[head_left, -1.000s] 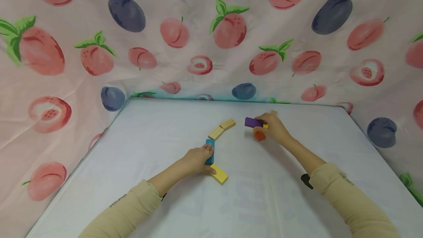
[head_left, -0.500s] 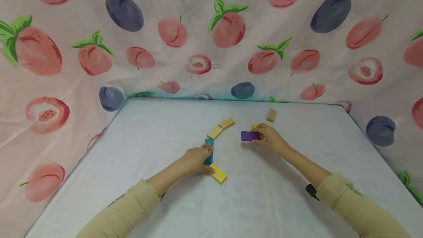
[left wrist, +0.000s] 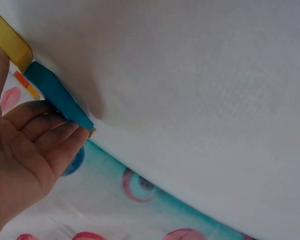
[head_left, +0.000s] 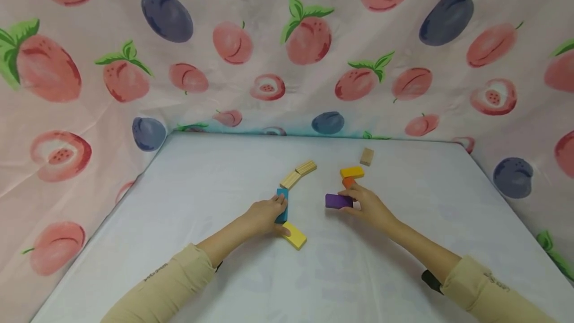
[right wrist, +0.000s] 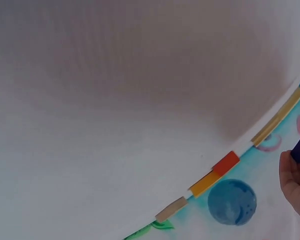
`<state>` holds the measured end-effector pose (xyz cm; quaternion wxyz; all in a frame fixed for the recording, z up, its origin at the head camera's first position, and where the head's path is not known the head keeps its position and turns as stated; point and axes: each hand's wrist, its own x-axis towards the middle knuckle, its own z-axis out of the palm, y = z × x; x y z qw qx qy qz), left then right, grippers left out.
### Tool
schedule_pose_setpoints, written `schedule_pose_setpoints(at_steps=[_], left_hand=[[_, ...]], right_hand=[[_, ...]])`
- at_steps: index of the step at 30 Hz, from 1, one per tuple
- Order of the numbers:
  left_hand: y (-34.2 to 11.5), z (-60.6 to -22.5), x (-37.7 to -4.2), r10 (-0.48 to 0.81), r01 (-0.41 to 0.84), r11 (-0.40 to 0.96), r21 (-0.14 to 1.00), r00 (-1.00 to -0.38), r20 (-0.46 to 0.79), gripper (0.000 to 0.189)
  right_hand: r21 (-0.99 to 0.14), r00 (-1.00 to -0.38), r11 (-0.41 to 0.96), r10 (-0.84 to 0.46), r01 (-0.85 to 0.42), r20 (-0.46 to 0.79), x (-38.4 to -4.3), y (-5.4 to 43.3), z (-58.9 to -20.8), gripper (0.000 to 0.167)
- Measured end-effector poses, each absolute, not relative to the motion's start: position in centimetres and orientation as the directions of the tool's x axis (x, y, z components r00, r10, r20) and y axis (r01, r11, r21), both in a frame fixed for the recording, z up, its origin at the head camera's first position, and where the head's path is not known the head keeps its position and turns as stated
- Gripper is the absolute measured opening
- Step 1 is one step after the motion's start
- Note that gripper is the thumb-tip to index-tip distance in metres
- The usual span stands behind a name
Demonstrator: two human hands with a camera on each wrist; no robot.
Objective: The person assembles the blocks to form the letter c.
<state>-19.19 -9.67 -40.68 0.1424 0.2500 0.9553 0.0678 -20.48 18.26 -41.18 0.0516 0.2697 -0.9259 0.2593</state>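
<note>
From above, the head view faces forward-down over the counter (head_left: 215, 173); the low, tilted wrist views share the blue block (left wrist: 56, 91).

Peach-print cloth (head_left: 381, 29) — white tabletop (head_left: 215, 173)

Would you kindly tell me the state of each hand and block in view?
left hand: touching the blue block and yellow block
right hand: holding the purple block
purple block: held
blue block: lying, touched
yellow block: lying, touched
near striped block: lying, not held
far striped block: lying, not held
amber block: lying, not held
orange block: partly hidden
plain wooden block: lying apart
</note>
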Motion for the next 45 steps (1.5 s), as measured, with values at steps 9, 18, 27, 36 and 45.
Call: schedule_pose_setpoints(at_steps=[9, 18, 27, 36, 45], left_hand=[[-9.8, -41.0, -19.0, 0.497, 0.455, 0.865, 0.212, -0.835, -0.235, 0.081], [-9.8, -40.9, -19.1, 0.492, 0.452, 0.868, 0.207, -0.840, -0.230, 0.080], [-9.6, -40.6, -19.1, 0.501, 0.462, 0.862, 0.208, -0.836, -0.224, 0.080], [-9.6, -40.6, -19.2, 0.503, 0.467, 0.862, 0.198, -0.834, -0.225, 0.081], [-9.6, -40.8, -19.2, 0.507, 0.470, 0.859, 0.201, -0.833, -0.220, 0.081]], right_hand=[[-0.454, -0.834, 0.702, -0.496, -0.549, 0.241, -17.4, 17.5, -41.0, 0.033], [-0.417, -0.800, 0.685, -0.539, -0.598, 0.263, -15.2, 16.8, -40.6, 0.034], [-0.439, -0.785, 0.659, -0.578, -0.611, 0.224, -14.2, 16.4, -40.7, 0.033], [-0.452, -0.783, 0.652, -0.587, -0.609, 0.207, -13.8, 16.1, -41.3, 0.031], [-0.468, -0.784, 0.662, -0.610, -0.585, 0.116, -13.8, 15.6, -41.8, 0.030]])
